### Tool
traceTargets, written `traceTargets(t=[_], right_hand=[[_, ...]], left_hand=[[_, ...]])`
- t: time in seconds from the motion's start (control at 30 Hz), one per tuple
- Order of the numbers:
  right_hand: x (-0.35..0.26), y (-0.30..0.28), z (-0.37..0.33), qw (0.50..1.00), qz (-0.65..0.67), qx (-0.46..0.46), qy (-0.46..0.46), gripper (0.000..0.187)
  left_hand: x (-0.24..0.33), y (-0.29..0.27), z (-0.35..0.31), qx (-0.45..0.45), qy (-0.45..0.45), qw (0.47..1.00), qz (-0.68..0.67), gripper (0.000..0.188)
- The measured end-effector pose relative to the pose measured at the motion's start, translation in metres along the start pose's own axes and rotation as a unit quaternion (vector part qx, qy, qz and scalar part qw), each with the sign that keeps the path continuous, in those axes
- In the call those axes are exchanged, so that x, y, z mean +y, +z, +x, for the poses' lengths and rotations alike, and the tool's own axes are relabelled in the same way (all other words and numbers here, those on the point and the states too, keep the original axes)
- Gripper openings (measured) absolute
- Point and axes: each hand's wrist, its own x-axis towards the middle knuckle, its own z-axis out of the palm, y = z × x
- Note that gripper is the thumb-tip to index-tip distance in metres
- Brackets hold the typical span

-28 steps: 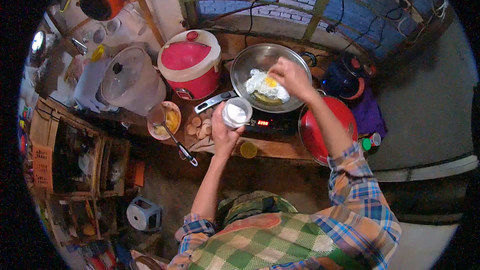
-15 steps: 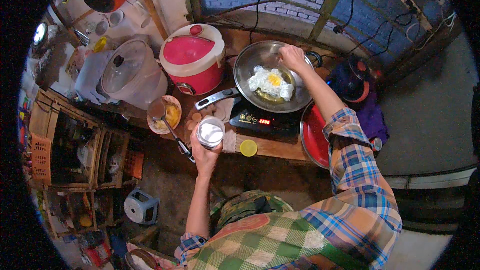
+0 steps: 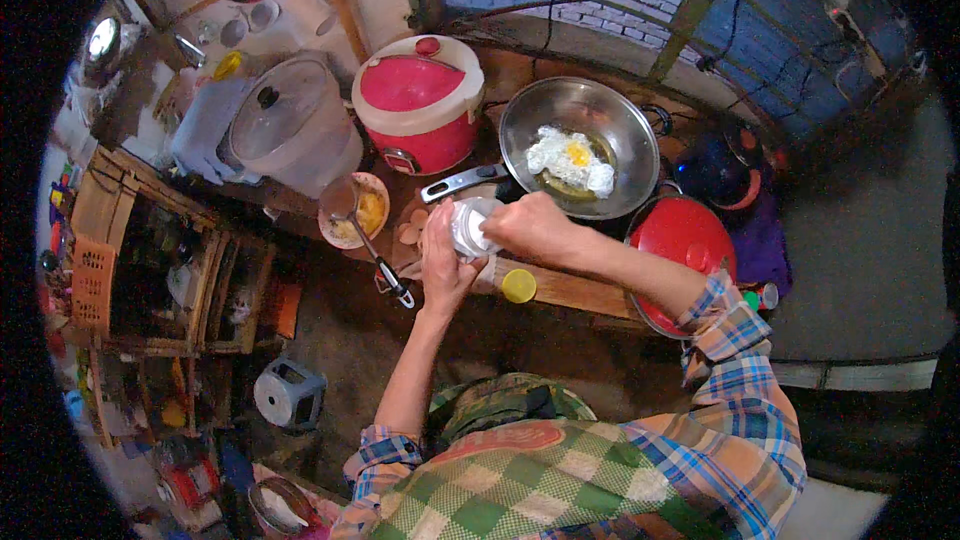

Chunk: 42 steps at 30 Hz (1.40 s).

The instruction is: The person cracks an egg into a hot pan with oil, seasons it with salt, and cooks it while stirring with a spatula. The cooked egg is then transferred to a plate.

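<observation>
The left hand (image 3: 447, 275) is wrapped around a clear jar (image 3: 468, 232) with white contents, near the centre of the frame. The right hand (image 3: 540, 229) reaches across from the right to the jar's mouth with its fingers bent; its fingertips are hidden, so whether they are pinching anything cannot be told.

Above and to the right of the hands sits a steel pan (image 3: 632, 145), its handle pointing left. In it lies an egg (image 3: 570, 162), white with a yellow yolk patch, in some liquid. Just below the jar, at the front edge of the bench (image 3: 585, 292), is a round yellow lid (image 3: 518, 286).

Left of the jar are eggshells (image 3: 410, 230), then a bowl (image 3: 328, 236) of yellow food with a ladle (image 3: 380, 265) across it. A pink-and-white cooker (image 3: 420, 105) stands at upper centre; a red lid (image 3: 680, 240) lies right of the pan, partly behind the right forearm.
</observation>
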Motion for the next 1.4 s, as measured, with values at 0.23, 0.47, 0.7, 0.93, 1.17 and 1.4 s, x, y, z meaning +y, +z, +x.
traceTargets(t=[0.23, 0.47, 0.7, 0.93, 1.17, 1.4], right_hand=[[-0.005, 0.001, 0.001, 0.994, -0.080, -0.047, 0.061, 0.009], [0.012, -0.010, -0.007, 0.999, -0.018, 0.000, 0.047, 0.007], [0.135, -0.045, -0.026, 0.976, -0.025, 0.065, 0.206, 0.009], [0.213, -0.019, -0.032, 0.932, -0.202, -0.073, 0.293, 0.014], [0.212, -0.006, -0.040, 0.933, -0.197, -0.027, 0.298, 0.020], [0.172, 0.010, -0.045, 0.952, -0.129, -0.030, 0.277, 0.047]], left_hand=[[0.008, 0.005, 0.017, -0.012, 0.074, 0.996, 0.042, 0.078], [0.004, 0.023, 0.008, -0.004, 0.012, 1.000, 0.012, 0.081], [-0.006, 0.028, -0.017, 0.009, -0.085, 0.996, -0.039, 0.079], [-0.005, 0.010, -0.042, 0.025, -0.127, 0.989, -0.077, 0.075], [0.005, -0.032, -0.067, 0.056, -0.207, 0.974, -0.068, 0.077], [0.003, -0.083, -0.122, 0.114, -0.292, 0.947, -0.074, 0.078]])
